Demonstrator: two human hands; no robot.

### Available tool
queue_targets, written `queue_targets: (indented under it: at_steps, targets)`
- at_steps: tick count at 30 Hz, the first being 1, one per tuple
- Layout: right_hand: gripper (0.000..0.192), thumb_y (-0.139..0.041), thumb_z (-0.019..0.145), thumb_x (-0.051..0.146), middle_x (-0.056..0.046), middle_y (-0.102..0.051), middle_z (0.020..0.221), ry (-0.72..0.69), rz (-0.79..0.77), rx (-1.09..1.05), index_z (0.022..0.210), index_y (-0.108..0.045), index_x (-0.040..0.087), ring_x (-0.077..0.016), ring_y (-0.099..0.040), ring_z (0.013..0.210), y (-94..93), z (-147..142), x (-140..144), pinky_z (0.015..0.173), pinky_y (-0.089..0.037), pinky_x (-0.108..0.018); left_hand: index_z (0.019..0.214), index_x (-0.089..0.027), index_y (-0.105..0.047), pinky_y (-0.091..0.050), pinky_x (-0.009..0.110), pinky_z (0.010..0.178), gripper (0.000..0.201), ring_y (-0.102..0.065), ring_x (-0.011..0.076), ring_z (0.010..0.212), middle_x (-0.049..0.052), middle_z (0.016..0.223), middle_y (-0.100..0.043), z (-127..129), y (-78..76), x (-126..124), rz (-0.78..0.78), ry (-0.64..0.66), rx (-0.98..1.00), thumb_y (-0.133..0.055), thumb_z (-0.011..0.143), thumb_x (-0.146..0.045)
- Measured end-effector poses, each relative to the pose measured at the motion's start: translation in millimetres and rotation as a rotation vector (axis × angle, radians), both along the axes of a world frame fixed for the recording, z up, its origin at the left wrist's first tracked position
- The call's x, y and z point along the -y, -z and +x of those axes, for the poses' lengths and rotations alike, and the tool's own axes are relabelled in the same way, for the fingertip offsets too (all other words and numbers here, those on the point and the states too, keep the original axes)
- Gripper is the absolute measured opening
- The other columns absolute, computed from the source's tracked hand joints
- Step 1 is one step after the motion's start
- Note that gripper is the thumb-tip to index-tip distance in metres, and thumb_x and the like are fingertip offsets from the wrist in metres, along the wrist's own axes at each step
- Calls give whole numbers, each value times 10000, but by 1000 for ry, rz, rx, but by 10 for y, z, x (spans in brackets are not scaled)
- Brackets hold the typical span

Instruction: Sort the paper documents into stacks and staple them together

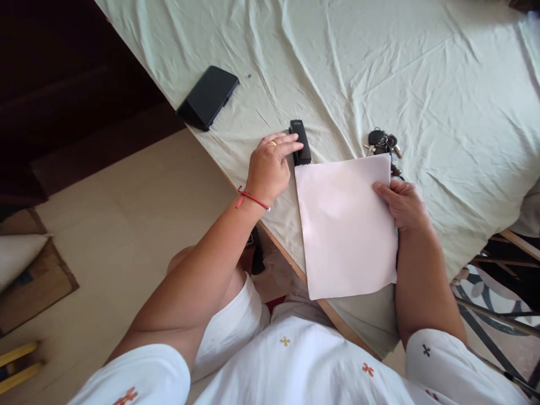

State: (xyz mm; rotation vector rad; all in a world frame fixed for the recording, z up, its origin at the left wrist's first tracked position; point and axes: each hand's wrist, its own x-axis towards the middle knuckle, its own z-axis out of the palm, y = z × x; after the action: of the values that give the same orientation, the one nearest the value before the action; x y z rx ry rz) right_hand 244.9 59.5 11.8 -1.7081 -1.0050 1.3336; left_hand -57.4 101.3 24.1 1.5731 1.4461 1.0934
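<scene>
A pale pink sheet of paper point(343, 225) lies on the table covered with a light green cloth point(379, 73), its lower edge hanging past the table's near edge. My right hand point(403, 203) rests flat on the paper's right edge, fingers together. My left hand point(271, 166) reaches a small black stapler point(301, 142) just beyond the paper's top left corner; the fingertips touch its side. A red thread is tied around my left wrist and a ring shows on one finger.
A bunch of keys point(383, 143) lies just past the paper's top right corner. A black wallet-like case point(207, 97) sits near the table's left edge. A metal chair frame point(498, 315) stands at the right, cardboard point(34, 287) on the floor at left.
</scene>
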Motion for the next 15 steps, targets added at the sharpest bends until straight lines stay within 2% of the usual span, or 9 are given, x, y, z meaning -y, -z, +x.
queue_targets:
  at_steps: [3, 7, 10, 13, 15]
  targets:
    - [284, -849, 686, 469, -43, -765, 751, -4, -4, 11, 800, -736, 234, -214, -688, 589, -4, 1, -3, 497, -567, -333, 1024, -265, -806, -395, 421, 1215, 338, -519, 239, 1409, 8, 1268, -743, -10, 34, -3, 51, 66, -98, -557, 861, -103]
    - [286, -849, 685, 460, -19, -755, 732, -17, -10, 15, 806, -726, 231, -180, -668, 546, 2, 21, -18, 466, -548, -291, 1159, -275, -778, -400, 438, 1226, 394, -543, 214, 1403, -6, 1318, -728, -52, 73, -16, 155, 142, -348, -481, 934, -145]
    - [277, -840, 699, 453, -15, -752, 733, -24, -3, 16, 818, -728, 230, -172, -666, 540, 22, 44, -26, 460, -540, -280, 1197, -298, -763, -377, 474, 1236, 439, -568, 207, 1383, -15, 1338, -719, -61, 61, -17, 165, 164, -451, -439, 954, -128]
    - [273, -831, 707, 457, -16, -751, 736, -27, -3, 18, 815, -720, 233, -179, -675, 553, 31, 50, -26, 468, -549, -288, 1207, -300, -754, -297, 553, 1262, 451, -579, 217, 1373, -11, 1360, -706, -45, 64, -5, 150, 179, -514, -422, 960, -120]
    - [276, -827, 706, 466, -18, -749, 736, -26, -3, 26, 803, -708, 237, -192, -684, 568, 25, 38, -25, 477, -559, -300, 1212, -303, -742, -193, 608, 1284, 429, -564, 212, 1383, -18, 1380, -692, -31, 88, 11, 150, 179, -541, -415, 981, -145]
